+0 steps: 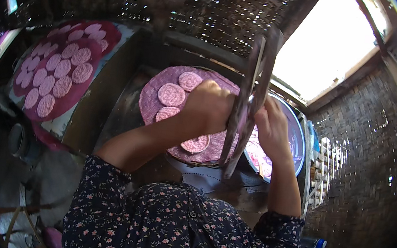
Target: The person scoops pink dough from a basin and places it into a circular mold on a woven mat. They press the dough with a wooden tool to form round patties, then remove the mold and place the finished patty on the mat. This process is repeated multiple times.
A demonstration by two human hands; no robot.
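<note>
A tool of two long wooden bars (261, 90) is held upright and tilted between my hands, partly blurred. My left hand (209, 105) is closed around its left side, over a round tray. My right hand (272, 123) grips its right side, above a blue-rimmed basin. The tray is covered with purple cloth (213, 155) and carries several round pink discs of stringy dough (171, 94). A thin ring surrounds the disc (196, 144) nearest me. In the basin (301, 139) lies a pink and white mass with a flat stick. My forearm hides part of the tray.
At the left, two cloth-covered round trays (51, 107) hold more pink discs on a raised surface. A woven wall and bright window (332, 47) rise behind and to the right. A clear bottle with a blue cap (320, 245) lies at lower right. A metal container (18, 140) stands at left.
</note>
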